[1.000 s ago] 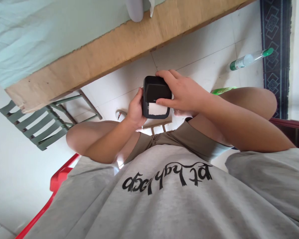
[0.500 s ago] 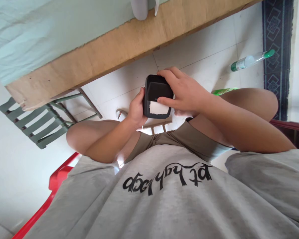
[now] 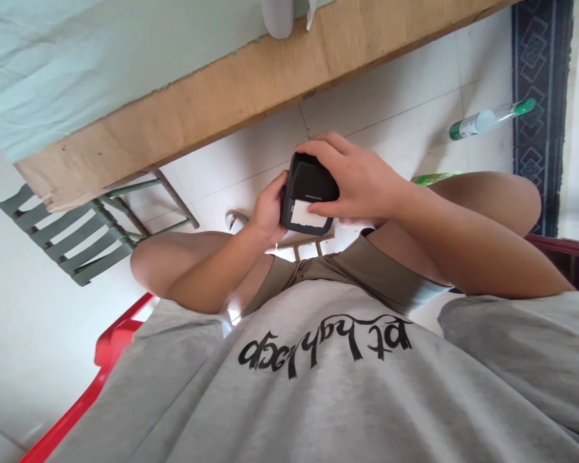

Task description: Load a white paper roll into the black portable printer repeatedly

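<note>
I hold a small black box-shaped device [image 3: 311, 186] above my lap, between my knees. A white paper strip [image 3: 305, 215] shows at its near edge. My left hand [image 3: 269, 209] is closed around the device's left side, thumb up along its edge. My right hand [image 3: 357, 180] covers the top and right side, fingers curled over the far edge and thumb lying next to the paper strip. Both hands grip the device.
A table with a wooden edge [image 3: 212, 106] and a pale green cover stands just ahead. A green slatted chair [image 3: 72, 235] is at the left, a red plastic chair edge [image 3: 110, 347] under me. A clear bottle with a green cap [image 3: 489, 118] lies on the white tiles near a dark rug [image 3: 535, 96].
The device has tilted and shifted slightly right in my hands. My left fingers have moved higher along its left side, and my right hand stays over its top.
</note>
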Demonstrator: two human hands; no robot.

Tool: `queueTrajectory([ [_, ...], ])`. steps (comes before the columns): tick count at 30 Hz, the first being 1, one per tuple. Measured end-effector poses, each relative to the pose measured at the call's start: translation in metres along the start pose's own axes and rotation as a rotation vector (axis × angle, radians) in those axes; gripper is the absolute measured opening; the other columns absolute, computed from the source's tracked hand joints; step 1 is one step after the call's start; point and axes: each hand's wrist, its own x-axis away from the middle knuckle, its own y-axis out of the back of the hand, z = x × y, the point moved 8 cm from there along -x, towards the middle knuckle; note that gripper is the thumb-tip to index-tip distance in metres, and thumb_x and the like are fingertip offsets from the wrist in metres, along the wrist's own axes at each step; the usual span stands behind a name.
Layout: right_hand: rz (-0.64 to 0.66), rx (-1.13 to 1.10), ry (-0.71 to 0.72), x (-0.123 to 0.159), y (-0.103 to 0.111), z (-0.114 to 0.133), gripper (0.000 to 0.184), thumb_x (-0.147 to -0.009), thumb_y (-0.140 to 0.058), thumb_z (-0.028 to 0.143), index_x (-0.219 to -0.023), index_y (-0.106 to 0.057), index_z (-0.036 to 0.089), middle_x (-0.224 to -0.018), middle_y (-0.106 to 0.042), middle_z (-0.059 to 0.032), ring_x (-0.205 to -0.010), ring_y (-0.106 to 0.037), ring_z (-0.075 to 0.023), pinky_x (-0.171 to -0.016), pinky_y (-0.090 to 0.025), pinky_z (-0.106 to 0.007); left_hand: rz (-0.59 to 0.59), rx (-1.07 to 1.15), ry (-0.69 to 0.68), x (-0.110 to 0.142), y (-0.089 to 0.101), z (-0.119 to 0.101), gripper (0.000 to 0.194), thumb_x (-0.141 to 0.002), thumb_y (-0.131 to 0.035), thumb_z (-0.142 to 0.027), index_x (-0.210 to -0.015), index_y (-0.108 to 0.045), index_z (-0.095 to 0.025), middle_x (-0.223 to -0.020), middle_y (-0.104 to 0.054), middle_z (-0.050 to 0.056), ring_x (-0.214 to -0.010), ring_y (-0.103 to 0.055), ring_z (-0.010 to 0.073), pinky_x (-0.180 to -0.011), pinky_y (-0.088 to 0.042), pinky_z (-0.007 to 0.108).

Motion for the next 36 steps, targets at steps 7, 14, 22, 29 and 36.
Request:
queueTrajectory([
  [7,-0.265,0.097,0.026,0.012,0.049,0.006,0.054,-0.097,-0.043,0.044,-0.144,-0.066,0.026,-0.145,-0.062,-0.0095,-0.136,-0.06,-0.0238,-0.121,-0.054,-0.044,-0.012,0.014,0.064,0.003,-0.006,0.003,0.039,-0.089,-0.079,-0.062,-0.083,-0.072,-0.024,-0.077,-0.074,0.001,-0.077,-0.069,0.0224,-0.071,-0.059,0.038],
  [14,-0.204,0.319,-0.231,0.012,0.042,-0.001,0.054,-0.106,-0.027,0.045,-0.132,-0.072,0.03,-0.117,-0.073,-0.0103,-0.117,-0.067,-0.0305,-0.104,-0.053,-0.052,-0.043,0.029,0.088,0.002,-0.003,0.005,0.025,-0.094,-0.07,-0.044,-0.086,-0.073,-0.021,-0.08,-0.074,0.002,-0.086,-0.073,0.022,-0.073,-0.059,0.034],
  [22,0.099,0.383,-0.228,0.0,-0.005,0.007,0.04,-0.102,-0.041,0.032,-0.129,-0.07,0.024,-0.128,-0.074,-0.0103,-0.09,-0.071,-0.0239,-0.073,-0.041,-0.032,-0.036,0.025,0.027,0.001,0.0,0.005,0.03,-0.086,-0.083,-0.053,-0.086,-0.069,-0.026,-0.079,-0.072,0.0,-0.092,-0.072,0.0248,-0.073,-0.057,0.037],
  [29,0.162,0.26,-0.304,-0.001,-0.003,-0.006,0.054,-0.089,-0.061,0.028,-0.143,-0.062,0.024,-0.116,-0.078,-0.01,-0.091,-0.069,-0.0247,-0.075,-0.042,-0.031,-0.01,0.025,0.077,0.003,-0.003,0.007,0.024,-0.09,-0.077,-0.044,-0.091,-0.07,-0.021,-0.079,-0.072,0.0,-0.073,-0.069,0.0177,-0.064,-0.055,0.03],
  [36,-0.003,-0.806,-0.221,0.01,0.034,-0.006,0.05,-0.069,-0.063,0.025,-0.119,-0.06,0.021,-0.087,-0.07,0.0009,-0.065,-0.056,-0.01,-0.062,-0.045,-0.025,-0.025,0.135,0.072,0.007,-0.01,0.0,0.022,-0.097,-0.069,-0.036,-0.085,-0.07,-0.018,-0.076,-0.075,0.0,-0.069,-0.068,0.0143,-0.067,-0.056,0.026],
])
